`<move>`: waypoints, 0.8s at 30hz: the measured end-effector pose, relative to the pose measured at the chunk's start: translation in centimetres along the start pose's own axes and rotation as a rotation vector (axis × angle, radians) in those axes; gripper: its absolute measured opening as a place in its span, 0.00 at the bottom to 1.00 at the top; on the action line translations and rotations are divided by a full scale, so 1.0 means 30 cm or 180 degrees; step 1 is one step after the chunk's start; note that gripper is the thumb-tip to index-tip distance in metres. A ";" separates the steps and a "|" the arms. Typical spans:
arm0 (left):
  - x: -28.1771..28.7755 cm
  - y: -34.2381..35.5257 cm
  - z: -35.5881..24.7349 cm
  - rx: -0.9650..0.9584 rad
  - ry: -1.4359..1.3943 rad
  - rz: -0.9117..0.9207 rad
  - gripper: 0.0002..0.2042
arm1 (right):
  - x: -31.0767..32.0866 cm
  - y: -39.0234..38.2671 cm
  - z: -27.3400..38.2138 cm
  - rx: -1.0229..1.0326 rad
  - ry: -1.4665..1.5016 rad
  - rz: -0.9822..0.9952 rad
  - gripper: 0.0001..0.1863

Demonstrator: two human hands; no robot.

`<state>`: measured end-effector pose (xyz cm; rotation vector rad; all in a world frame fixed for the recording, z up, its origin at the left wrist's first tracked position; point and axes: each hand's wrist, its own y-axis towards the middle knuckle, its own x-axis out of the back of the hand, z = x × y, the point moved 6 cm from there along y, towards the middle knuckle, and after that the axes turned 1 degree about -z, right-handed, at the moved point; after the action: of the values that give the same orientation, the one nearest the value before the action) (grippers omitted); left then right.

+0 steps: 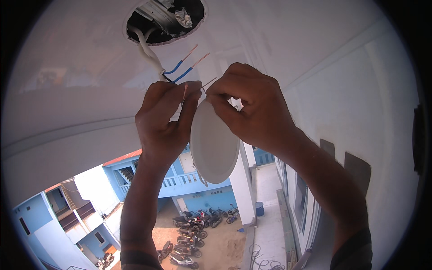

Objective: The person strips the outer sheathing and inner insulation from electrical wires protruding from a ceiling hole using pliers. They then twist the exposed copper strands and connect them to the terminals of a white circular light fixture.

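A round white ceiling lamp panel hangs edge-up beneath my hands. My right hand is closed in a pinch at its top edge, on a thin lamp wire whose strand shows between the fingers. Opposite it, my left hand pinches a wire with a bare copper end pointing right, toward the right fingertips. A white sheathed cable drops from the round ceiling hole. Two blue wires with stripped copper ends fan out of it above my left hand. A black wire beside them runs behind my fingers.
Inside the hole are a metal channel and crumpled material. A glossy white ceiling surrounds it, and a pale wall stands at right. Far below lie parked motorbikes, a blue building, a walkway with a blue bucket and a loose cable.
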<state>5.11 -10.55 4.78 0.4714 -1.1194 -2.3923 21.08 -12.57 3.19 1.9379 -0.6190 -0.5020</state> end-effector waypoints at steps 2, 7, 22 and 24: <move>-0.005 -0.007 0.009 0.0050 -0.0068 0.0012 0.09 | -0.005 -0.002 -0.017 -0.0064 0.0162 -0.0083 0.03; 0.001 -0.003 0.000 -0.0064 0.0029 0.0242 0.09 | -0.014 -0.002 -0.019 -0.0045 0.0262 -0.0156 0.03; 0.006 -0.024 0.006 -0.0595 0.0265 0.0320 0.07 | -0.036 0.095 -0.069 -0.0152 0.0236 0.0815 0.03; 0.010 -0.040 0.014 -0.0587 0.0112 0.0390 0.07 | -0.059 0.104 -0.118 -0.1420 0.0982 0.1549 0.05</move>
<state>4.35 -9.77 4.08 0.3703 -0.8759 -2.3428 21.14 -10.16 7.63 1.3434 -0.6810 -0.0220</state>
